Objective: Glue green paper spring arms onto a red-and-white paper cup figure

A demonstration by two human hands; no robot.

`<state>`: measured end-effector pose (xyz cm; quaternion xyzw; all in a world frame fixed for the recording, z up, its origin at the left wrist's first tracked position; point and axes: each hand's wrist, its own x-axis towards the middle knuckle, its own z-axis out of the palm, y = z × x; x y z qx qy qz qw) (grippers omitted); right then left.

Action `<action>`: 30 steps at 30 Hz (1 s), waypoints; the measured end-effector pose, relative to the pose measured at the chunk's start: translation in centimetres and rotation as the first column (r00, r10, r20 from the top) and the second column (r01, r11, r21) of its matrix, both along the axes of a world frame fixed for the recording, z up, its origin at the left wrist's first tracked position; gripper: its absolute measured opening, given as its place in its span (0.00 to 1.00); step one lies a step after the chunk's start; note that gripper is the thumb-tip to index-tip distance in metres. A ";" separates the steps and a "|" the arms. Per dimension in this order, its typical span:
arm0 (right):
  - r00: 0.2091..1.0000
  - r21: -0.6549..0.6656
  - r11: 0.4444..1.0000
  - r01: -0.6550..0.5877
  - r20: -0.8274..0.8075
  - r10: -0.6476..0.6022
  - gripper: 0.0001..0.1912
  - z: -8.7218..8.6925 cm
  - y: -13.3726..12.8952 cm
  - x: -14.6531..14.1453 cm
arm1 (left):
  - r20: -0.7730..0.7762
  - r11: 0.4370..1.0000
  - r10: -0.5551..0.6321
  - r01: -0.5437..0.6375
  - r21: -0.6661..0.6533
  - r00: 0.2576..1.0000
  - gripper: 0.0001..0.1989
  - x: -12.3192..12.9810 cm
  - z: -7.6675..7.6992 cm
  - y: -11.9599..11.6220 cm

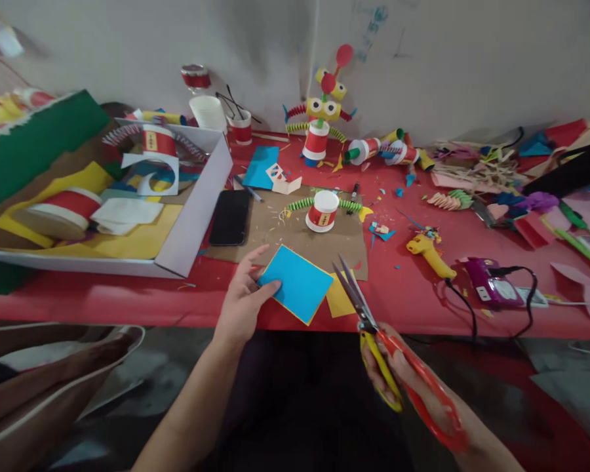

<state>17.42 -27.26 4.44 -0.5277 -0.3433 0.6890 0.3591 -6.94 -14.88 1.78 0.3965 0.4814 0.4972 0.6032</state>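
Observation:
My left hand (243, 298) pinches the left corner of a blue paper rectangle (299, 282) that has thin yellow edges. In my right hand (398, 367) are large scissors (356, 295) with one red and one yellow handle, their blades slightly parted and pointing up-left, just right of the paper. A yellow paper piece (341, 295) lies at the table edge between paper and blades. Behind, a red and white paper cup (323, 211) with green folded paper arms stands on a brown cardboard sheet (270, 229).
A black phone (229, 217) lies left of the cardboard, beside a white box (196, 203) of paper and cups. Finished cup figures (317, 141) stand at the wall. To the right are a yellow glue gun (430, 255), a purple device (491, 282) with cables, and paper scraps.

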 end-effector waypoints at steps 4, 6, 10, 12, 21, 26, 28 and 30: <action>0.989 0.100 0.989 0.113 0.080 -0.121 0.18 0.2 0.4 -2.2 | 0.074 0.992 -0.106 0.110 -0.059 0.992 0.34 -0.1 0.3 -0.5; 0.972 0.153 0.972 0.178 0.129 -0.199 0.16 0.4 1.1 -3.4 | 0.072 0.979 -0.179 0.185 -0.089 0.981 0.35 0.1 0.5 -1.0; 0.956 0.172 0.960 0.222 0.156 -0.249 0.18 0.8 2.4 -5.2 | 0.104 0.946 -0.281 0.294 -0.139 0.954 0.38 0.4 1.3 -1.6; 0.949 0.164 0.953 0.257 0.145 -0.281 0.19 0.6 2.8 -5.7 | 0.148 0.952 -0.239 0.262 -0.158 0.960 0.36 0.5 1.5 -1.7; 0.893 0.245 0.890 0.384 0.147 -0.426 0.19 -0.4 3.7 -7.3 | 0.407 0.917 -0.090 0.235 -0.322 0.909 0.19 3.0 1.7 -4.9; 0.937 0.212 0.950 0.231 0.213 -0.276 0.16 0.3 2.8 -7.0 | 0.274 0.927 0.122 -0.011 -0.374 0.954 0.14 3.7 1.4 -4.2; 0.965 0.168 0.979 0.115 0.216 -0.150 0.16 0.3 1.8 -6.2 | 0.250 0.923 0.183 -0.079 -0.376 0.951 0.15 3.0 1.4 -3.2; 0.979 0.136 0.990 0.019 0.197 -0.046 0.16 0.0 0.8 -5.5 | 0.242 0.923 0.217 -0.118 -0.366 0.946 0.15 2.4 1.5 -2.2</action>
